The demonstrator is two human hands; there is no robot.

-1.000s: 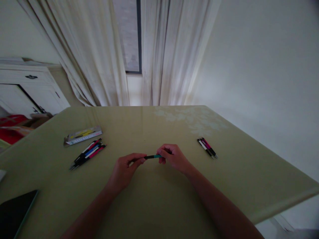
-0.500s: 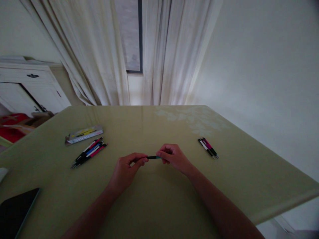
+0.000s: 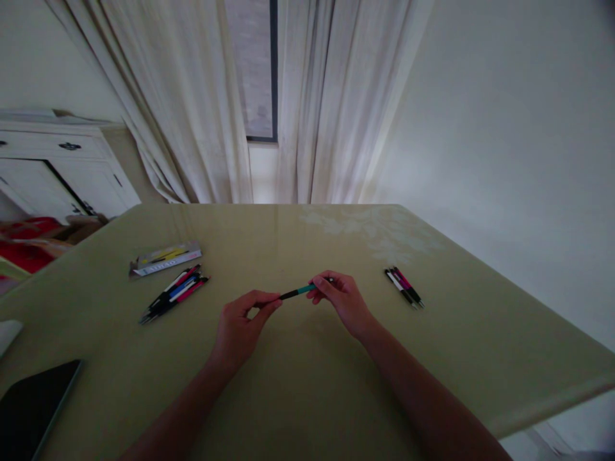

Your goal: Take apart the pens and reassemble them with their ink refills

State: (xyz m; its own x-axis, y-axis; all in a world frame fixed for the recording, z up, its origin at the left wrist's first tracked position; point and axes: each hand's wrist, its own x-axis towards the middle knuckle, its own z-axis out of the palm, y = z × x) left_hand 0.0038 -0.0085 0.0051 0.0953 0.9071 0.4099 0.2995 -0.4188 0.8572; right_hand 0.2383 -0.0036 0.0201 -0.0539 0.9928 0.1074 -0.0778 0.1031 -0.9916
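Between my two hands is a teal and black pen (image 3: pixel 303 290), held above the table and tilted up toward the right. My left hand (image 3: pixel 245 323) pinches its black end between thumb and fingers. At the teal end, my right hand (image 3: pixel 342 301) grips the pen, with thumb and fingers closed round it. To the left lies a pile of several pens (image 3: pixel 173 293) with white, blue and pink barrels and black grips. A small group of pens (image 3: pixel 403 287), white and pink with black, rests right of my right hand.
A pen box (image 3: pixel 166 259) with a clear window lies behind the left pile on the green table (image 3: pixel 288 397). A dark flat tablet or phone (image 3: pixel 38 406) and a white object (image 3: pixel 8 334) sit at the left edge. Beyond are a cabinet (image 3: pixel 72 173) and curtains (image 3: pixel 192 115).
My right hand has moved slightly up and right along the pen, showing more of its teal barrel. The pen, level before, is now tilted. My left hand still pinches the black end.
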